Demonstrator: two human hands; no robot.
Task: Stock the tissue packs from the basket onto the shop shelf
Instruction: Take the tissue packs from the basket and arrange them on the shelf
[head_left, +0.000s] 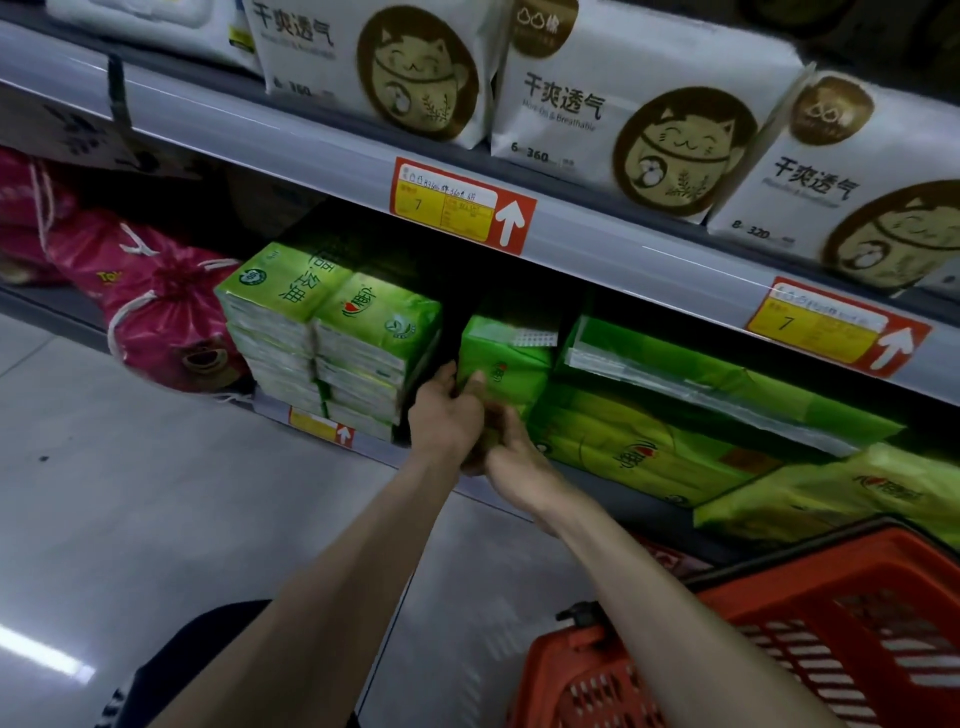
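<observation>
Left hand (445, 415) and right hand (511, 452) both gripping green plastic-wrapped tissue pack (501, 358), frame centre, holding it upright in gap between green stacks on grey lower shelf (375, 450). Red plastic basket (831, 613) sitting lower right.

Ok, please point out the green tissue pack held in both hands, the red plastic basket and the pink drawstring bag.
green tissue pack (501, 358), head view, upper front face.
red plastic basket (779, 597), head view, solid top rim.
pink drawstring bag (156, 299), head view, fabric above the bear face.
</observation>
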